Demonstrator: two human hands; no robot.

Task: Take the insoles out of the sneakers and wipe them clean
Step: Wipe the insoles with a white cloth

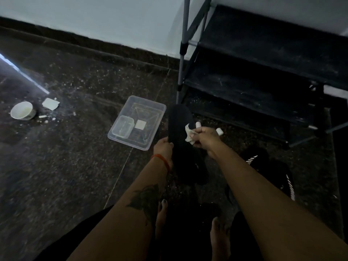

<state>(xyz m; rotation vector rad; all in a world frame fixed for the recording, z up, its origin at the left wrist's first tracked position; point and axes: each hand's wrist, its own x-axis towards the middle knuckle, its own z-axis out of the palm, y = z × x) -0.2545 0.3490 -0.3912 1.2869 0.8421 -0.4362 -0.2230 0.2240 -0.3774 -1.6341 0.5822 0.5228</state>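
Observation:
A black insole (178,121) is held up over the dark floor, its toe end pointing away from me. My left hand (164,147) grips its left edge near the middle. My right hand (204,137) pinches a crumpled white wipe (189,135) against the insole's right side; white tape shows on two of its fingertips. A black sneaker (271,172) with white stripes lies on the floor to the right, below my right forearm. The lower part of the insole blends into shadow.
A clear plastic tray (150,108) holding a smaller clear container (122,127) and a white square pad (139,124) sits left of the insole. A white bowl (22,110) and white paper (50,103) lie far left. A black shoe rack (263,76) stands right. My bare feet (219,240) are below.

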